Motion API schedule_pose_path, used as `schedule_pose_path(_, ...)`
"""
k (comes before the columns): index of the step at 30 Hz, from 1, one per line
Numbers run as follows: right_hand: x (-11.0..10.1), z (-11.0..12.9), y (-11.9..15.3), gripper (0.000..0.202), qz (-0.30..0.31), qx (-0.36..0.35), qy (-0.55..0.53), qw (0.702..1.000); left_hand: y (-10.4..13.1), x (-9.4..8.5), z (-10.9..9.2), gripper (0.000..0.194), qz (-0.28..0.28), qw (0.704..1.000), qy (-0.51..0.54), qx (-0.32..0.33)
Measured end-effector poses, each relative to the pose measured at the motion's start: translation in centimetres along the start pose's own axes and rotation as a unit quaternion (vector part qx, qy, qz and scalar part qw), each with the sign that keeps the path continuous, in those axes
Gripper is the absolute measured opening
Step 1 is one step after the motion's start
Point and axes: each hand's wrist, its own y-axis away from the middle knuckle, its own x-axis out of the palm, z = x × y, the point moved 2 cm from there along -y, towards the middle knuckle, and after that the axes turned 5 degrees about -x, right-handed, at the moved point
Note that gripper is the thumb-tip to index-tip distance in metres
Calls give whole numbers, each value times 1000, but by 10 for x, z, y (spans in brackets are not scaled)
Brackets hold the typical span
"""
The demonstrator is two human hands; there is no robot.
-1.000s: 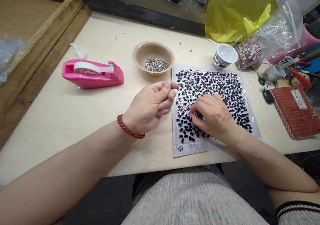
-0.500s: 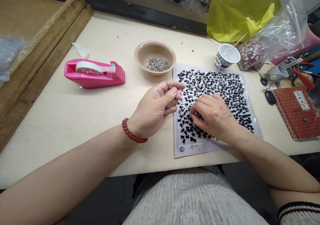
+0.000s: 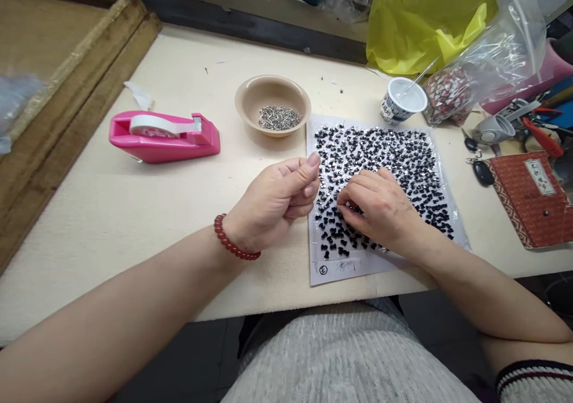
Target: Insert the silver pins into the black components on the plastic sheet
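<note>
My left hand point(image 3: 278, 199) is closed, thumb pressed on the curled index finger, just off the left edge of a white sheet point(image 3: 338, 279). What it may hold is too small to see. On the sheet stand many small black bow-shaped pieces point(image 3: 331, 236), several with thin metal pins showing. My right hand point(image 3: 384, 205) is over the middle of the sheet, thumb and fingertips pinched together low among the pieces. Its grip is hidden by the fingers. Beyond my left hand, a beige bowl point(image 3: 248, 105) contains a heap of small silver metal parts point(image 3: 280, 117).
A pink tape dispenser point(image 3: 170, 143) stands left of the bowl. Behind the sheet are a patterned cup point(image 3: 394, 107), a yellow bag point(image 3: 403, 39) and a clear bag of red-and-white bits point(image 3: 450, 89). A red-brown pouch point(image 3: 528, 206) lies right; a wooden frame point(image 3: 80, 107) borders the left.
My left index finger, stretched out before, is now curled in under the thumb. My right hand stays pinched at nearly the same place, and the view has shifted slightly.
</note>
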Motion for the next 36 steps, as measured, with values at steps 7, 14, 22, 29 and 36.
schedule_pose_path(7, -10, 0, 3, 11, -22, 8, -33, 999, 0, 1, -7, 34, -29, 998, 43, 39)
schedule_pose_path(14, -30, -1, 9, 10, -42, 19, -79, 996, -4, -6, -22, 31, -95, 984, 130, 73)
schedule_pose_path(22, -30, -9, 17, 10, -88, 42, -158, 983, -2, -4, -26, 40, -90, 980, 177, 23)
schedule_pose_path(29, -27, 16, -2, 11, -131, -79, -66, 986, -6, 26, -1, 34, -67, 977, 198, -41)
schedule_pose_path(36, -19, 15, 4, 12, -138, -131, 28, 981, -2, 31, 11, 34, -82, 971, 210, -80)
